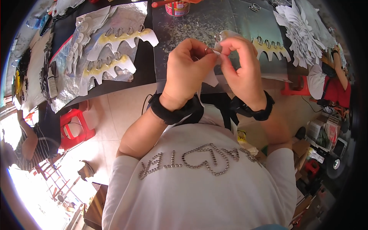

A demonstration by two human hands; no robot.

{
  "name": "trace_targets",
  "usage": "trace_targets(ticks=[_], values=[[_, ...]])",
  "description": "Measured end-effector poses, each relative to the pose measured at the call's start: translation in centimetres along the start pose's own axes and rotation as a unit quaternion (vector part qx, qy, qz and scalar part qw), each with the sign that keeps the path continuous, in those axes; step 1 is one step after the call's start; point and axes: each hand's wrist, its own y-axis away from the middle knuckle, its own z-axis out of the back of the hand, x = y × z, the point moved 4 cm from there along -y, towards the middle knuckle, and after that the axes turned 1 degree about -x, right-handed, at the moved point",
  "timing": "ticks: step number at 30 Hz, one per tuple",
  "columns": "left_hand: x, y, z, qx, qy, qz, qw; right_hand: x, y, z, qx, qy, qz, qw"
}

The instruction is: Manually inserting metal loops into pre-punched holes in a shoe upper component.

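Observation:
My left hand [190,71] and my right hand [245,71] meet above the near edge of the table, thumbs and fingertips pinched together. Between them is a white cut piece [211,79], whose lower part hangs below the fingers. A small metal ring [208,50] shows at the fingertips; how it sits on the piece is hidden. To the left lie two white toothed pieces, a farther one [134,35] and a nearer one [108,68], with yellowish glue and metal rings along their edges. A similar toothed piece [271,50] lies right of my right hand.
A pink tin [177,8] stands at the back, with an orange-red handle across it. White cut pieces are heaped [297,34] at the right. Silver foil [132,17] covers part of the left side. Red stools [74,128] and other people flank the table.

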Motion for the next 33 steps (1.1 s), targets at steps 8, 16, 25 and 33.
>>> trace_targets(ticks=[8,16,25,33], values=[[0.0,0.2,0.7,-0.011,0.046,0.017,0.999,-0.2,1.7,-0.4,-0.020,-0.054,-0.099,0.993],[-0.1,0.4,0.1,-0.024,-0.071,-0.051,0.996,0.9,0.0,0.3,0.006,0.089,0.049,0.995],[1.0,0.4,0.0,-0.026,-0.032,-0.046,0.998,-0.2,1.9,-1.0,-0.023,-0.090,-0.161,0.983],[-0.1,0.9,0.3,-0.045,-0.062,-0.065,0.995,0.4,1.0,-0.2,-0.031,-0.004,-0.043,0.999]])
